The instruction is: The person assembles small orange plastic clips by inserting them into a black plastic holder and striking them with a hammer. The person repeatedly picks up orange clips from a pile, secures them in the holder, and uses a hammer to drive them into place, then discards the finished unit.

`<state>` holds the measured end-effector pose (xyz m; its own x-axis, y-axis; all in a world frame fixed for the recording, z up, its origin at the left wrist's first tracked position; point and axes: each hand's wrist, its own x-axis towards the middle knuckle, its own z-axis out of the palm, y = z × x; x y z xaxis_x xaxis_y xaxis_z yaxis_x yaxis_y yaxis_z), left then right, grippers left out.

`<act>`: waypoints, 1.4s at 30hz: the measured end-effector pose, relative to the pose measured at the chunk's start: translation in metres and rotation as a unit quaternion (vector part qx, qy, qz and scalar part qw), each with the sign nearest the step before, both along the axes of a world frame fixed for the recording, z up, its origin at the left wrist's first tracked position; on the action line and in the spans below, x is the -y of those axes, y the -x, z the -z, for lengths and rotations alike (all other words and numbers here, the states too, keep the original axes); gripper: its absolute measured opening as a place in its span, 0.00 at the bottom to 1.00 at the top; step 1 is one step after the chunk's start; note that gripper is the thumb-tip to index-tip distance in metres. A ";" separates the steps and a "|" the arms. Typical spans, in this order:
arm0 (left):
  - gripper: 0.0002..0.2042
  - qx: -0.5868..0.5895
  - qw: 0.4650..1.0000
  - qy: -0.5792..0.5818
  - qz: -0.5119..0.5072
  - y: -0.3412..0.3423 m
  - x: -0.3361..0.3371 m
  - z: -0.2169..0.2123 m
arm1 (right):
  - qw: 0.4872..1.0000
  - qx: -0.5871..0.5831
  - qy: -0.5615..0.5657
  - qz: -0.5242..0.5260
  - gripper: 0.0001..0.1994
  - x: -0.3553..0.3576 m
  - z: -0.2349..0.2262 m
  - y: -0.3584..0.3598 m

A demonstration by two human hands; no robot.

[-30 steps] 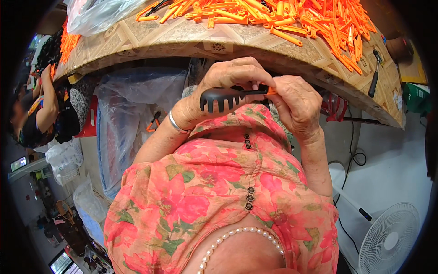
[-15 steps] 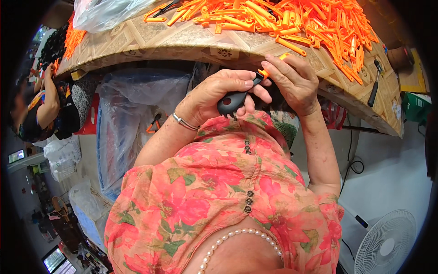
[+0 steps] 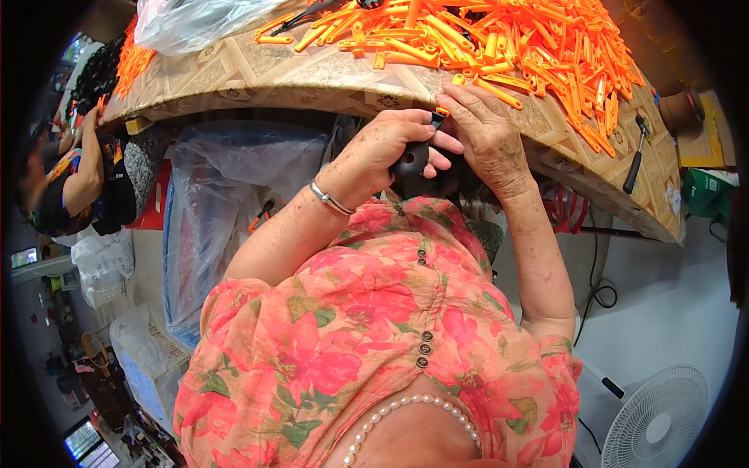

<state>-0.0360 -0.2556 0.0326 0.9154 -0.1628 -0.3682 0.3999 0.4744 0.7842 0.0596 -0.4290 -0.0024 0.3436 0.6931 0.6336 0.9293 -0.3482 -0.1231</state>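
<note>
I had my left hand (image 3: 390, 148) closed around a black handle (image 3: 411, 158), fingers curled over it and thumb pressed along its side, holding it just under the near edge of the table (image 3: 257, 74). My right hand (image 3: 488, 136) met it from three o'clock, fingertips pinched shut at the handle's top end, where a small orange piece (image 3: 441, 111) showed between them; how firmly that piece was seated I could not tell. Both wrists were bent in toward each other, elbows out, the forearms rising from my flowered dress (image 3: 374, 343), a silver bracelet (image 3: 331, 198) on the left wrist.

As for progress, I judged the work far from over: a big heap of orange strips (image 3: 507, 39) lay loose across the tabletop at twelve o'clock, well above my hands, and only this one handle was in hand. I saw no finished pile that I could be sure of.

A screwdriver (image 3: 633, 160) lay on the table at two o'clock, a clear plastic bag (image 3: 195, 19) at eleven, a white fan (image 3: 655, 425) on the floor at five
</note>
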 end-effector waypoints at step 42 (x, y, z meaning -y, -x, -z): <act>0.14 0.044 0.984 -0.117 0.129 -0.019 -0.037 -0.008 | 0.951 -0.289 -0.007 -0.107 0.10 -0.009 -0.030 -0.028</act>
<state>-0.0171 -0.2186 0.0403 0.8849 -0.3143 -0.3438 0.4084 0.1685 0.8971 0.0871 -0.4203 0.0277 0.4902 0.7791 0.3907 0.7537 -0.1538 -0.6389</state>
